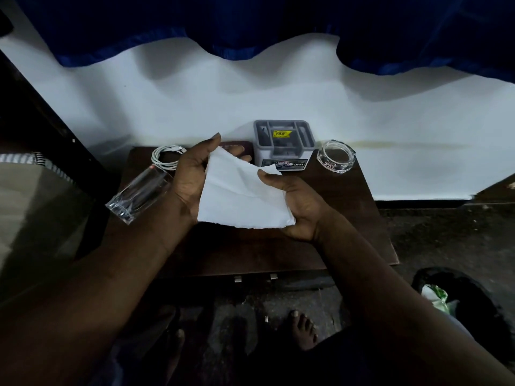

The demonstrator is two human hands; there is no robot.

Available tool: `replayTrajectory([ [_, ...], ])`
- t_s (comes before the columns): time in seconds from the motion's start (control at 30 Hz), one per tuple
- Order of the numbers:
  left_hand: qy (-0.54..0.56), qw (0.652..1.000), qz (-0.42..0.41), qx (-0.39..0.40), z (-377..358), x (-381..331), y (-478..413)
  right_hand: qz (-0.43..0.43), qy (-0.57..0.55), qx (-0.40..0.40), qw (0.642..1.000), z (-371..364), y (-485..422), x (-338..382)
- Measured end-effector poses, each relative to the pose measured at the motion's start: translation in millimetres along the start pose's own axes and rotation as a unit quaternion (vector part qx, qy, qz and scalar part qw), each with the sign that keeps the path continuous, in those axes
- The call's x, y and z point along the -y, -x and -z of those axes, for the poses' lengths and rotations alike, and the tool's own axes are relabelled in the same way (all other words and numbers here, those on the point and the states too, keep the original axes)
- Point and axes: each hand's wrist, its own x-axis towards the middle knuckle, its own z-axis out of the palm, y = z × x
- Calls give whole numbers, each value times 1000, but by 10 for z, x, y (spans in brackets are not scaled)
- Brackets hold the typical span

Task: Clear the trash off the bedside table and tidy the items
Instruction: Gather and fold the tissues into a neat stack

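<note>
Tissue (242, 196) slants lengthwise up-left, both hands (195, 176) (295, 201) pinching its edges above bedside table (359, 196)

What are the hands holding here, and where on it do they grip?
A white tissue, held by both hands: the left hand pinches its upper left edge, and the right hand supports its right side, thumb on the top right corner.

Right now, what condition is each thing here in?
Tissue: creased, held up by both hands.
Left hand: gripping the tissue.
Right hand: gripping the tissue.
Drinking glass: upright, looks empty.
Cable: coiled.
Organizer box: open-topped.
Ashtray: looks empty.
</note>
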Motion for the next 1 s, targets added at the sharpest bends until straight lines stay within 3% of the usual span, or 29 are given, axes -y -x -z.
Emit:
replayTrajectory([
  [0.2,6,1000,15,2,-2,34,-11,-1,13,-21,1000,45,-3,26],
  [0.43,-14,1000,15,-18,-45,51,-11,32,48,-134,989,65,-62,-5],
  [0.67,-51,998,35,-4,-16,127,-14,78,35,-196,977,71,-114,31],
  [1.0,-13,1000,20,-5,-6,99,-12,21,53,-107,993,49,-79,-12],
])
